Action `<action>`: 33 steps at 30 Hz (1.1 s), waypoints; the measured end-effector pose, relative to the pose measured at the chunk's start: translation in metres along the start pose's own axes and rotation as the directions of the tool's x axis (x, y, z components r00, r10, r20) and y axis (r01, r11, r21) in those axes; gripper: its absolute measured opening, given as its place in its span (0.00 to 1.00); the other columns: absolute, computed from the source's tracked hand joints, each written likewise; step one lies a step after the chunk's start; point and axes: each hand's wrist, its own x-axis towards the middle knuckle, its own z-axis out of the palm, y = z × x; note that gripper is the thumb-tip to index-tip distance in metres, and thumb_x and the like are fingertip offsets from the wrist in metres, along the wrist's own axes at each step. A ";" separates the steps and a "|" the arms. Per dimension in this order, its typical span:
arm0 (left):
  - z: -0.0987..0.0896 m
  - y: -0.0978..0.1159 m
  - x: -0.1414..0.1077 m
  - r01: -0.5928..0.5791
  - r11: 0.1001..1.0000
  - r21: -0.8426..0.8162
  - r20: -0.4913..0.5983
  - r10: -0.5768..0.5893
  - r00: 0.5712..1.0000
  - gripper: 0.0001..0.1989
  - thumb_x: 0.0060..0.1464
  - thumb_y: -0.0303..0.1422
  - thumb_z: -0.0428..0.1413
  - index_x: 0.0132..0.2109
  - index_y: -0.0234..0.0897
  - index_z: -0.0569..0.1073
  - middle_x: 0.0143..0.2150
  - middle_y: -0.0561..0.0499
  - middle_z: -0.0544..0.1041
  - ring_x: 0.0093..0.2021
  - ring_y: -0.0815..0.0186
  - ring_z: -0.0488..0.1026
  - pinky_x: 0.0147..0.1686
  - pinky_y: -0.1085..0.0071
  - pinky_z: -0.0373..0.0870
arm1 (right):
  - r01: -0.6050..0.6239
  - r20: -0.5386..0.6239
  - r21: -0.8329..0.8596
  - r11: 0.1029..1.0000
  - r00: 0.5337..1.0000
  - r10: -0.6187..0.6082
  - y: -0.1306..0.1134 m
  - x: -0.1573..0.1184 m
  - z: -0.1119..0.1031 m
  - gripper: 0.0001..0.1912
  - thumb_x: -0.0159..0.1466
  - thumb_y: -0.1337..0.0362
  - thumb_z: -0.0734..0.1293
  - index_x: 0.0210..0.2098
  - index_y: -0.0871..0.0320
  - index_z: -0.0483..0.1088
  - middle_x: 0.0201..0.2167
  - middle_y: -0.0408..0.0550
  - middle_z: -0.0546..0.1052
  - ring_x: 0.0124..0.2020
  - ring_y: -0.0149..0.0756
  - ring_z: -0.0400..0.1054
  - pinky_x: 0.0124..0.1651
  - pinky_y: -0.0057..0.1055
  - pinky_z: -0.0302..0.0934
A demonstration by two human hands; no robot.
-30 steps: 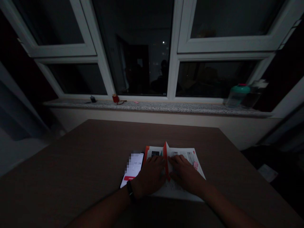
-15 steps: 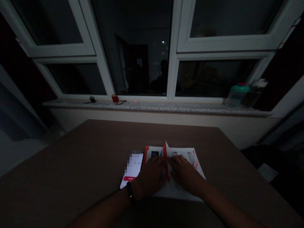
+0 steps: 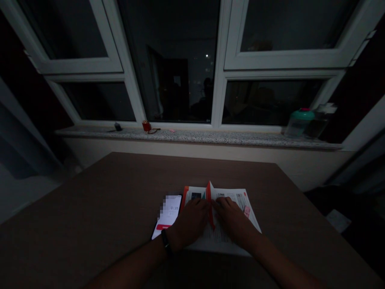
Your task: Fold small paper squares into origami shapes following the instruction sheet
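Observation:
An open booklet (image 3: 222, 239) with printed pages and orange-red edges lies on the table. A narrow red-and-white fold of page (image 3: 209, 188) stands upright along its middle. My left hand (image 3: 194, 218), with a black band at the wrist, rests on the left page, its curled fingers against the fold. From the other side my right hand (image 3: 230, 216) presses on the right page, its bent fingertips at the same fold. A small pink object (image 3: 247, 211) lies on the right page beside my right hand. The fingertips are partly lost in the dim light.
A phone (image 3: 168, 214) with a lit screen lies left of the booklet, close to my left wrist. Behind the brown table (image 3: 135, 172), a stone windowsill (image 3: 192, 136) carries a small red jar (image 3: 146, 126), a dark little item (image 3: 117, 127) and a teal-lidded container (image 3: 300, 122).
Both hands stay at the fold with barely any movement. The view has tilted very slightly, and the booklet and phone keep their places.

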 end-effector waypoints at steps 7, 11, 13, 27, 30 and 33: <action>0.003 -0.007 0.014 0.043 0.998 0.055 0.026 -0.044 0.999 0.12 0.67 0.23 0.46 0.46 0.36 0.74 0.47 0.46 0.75 0.49 0.58 0.70 0.50 0.61 0.67 | 0.003 -0.034 -0.030 1.000 0.999 -0.004 0.011 0.007 0.008 0.24 0.67 0.76 0.59 0.58 0.50 0.67 0.46 0.51 0.70 0.47 0.45 0.61 0.45 0.37 0.58; 0.005 -0.011 0.019 0.069 0.998 -0.007 0.001 -0.069 0.998 0.12 0.67 0.25 0.48 0.43 0.37 0.76 0.44 0.48 0.75 0.47 0.59 0.70 0.48 0.63 0.66 | -0.012 -0.040 -0.017 1.000 0.999 0.012 0.015 0.011 0.009 0.25 0.65 0.78 0.61 0.55 0.46 0.70 0.42 0.49 0.70 0.44 0.43 0.62 0.42 0.35 0.55; 0.006 -0.013 0.021 0.073 0.997 -0.017 -0.002 -0.074 0.997 0.12 0.67 0.26 0.48 0.43 0.38 0.76 0.44 0.49 0.75 0.47 0.60 0.70 0.48 0.63 0.66 | -0.014 -0.039 0.003 1.000 0.999 0.014 0.016 0.013 0.008 0.23 0.65 0.77 0.61 0.52 0.48 0.73 0.41 0.48 0.70 0.44 0.42 0.62 0.42 0.35 0.55; -0.004 -0.012 0.008 -0.010 1.000 -0.010 0.010 0.010 1.000 0.16 0.60 0.39 0.59 0.53 0.41 0.73 0.51 0.47 0.72 0.52 0.54 0.67 0.51 0.58 0.64 | -0.019 0.012 0.138 0.990 1.000 0.017 0.011 0.004 -0.002 0.21 0.63 0.67 0.67 0.55 0.54 0.69 0.46 0.51 0.69 0.49 0.46 0.61 0.51 0.41 0.59; -0.005 -0.010 0.005 -0.018 1.000 0.005 0.007 0.018 1.000 0.19 0.60 0.42 0.59 0.55 0.40 0.72 0.52 0.46 0.71 0.52 0.53 0.67 0.52 0.57 0.64 | -0.004 0.022 0.141 0.990 1.000 0.001 0.011 0.002 -0.002 0.25 0.62 0.63 0.69 0.58 0.54 0.67 0.49 0.53 0.69 0.51 0.48 0.60 0.53 0.43 0.59; -0.006 -0.009 0.003 -0.005 1.000 0.002 0.010 0.005 1.000 0.22 0.59 0.45 0.59 0.57 0.40 0.70 0.53 0.45 0.71 0.53 0.52 0.66 0.52 0.56 0.64 | -0.004 0.038 0.139 0.990 0.999 -0.001 0.010 0.000 -0.002 0.28 0.61 0.62 0.70 0.60 0.54 0.65 0.52 0.54 0.68 0.53 0.50 0.59 0.55 0.45 0.59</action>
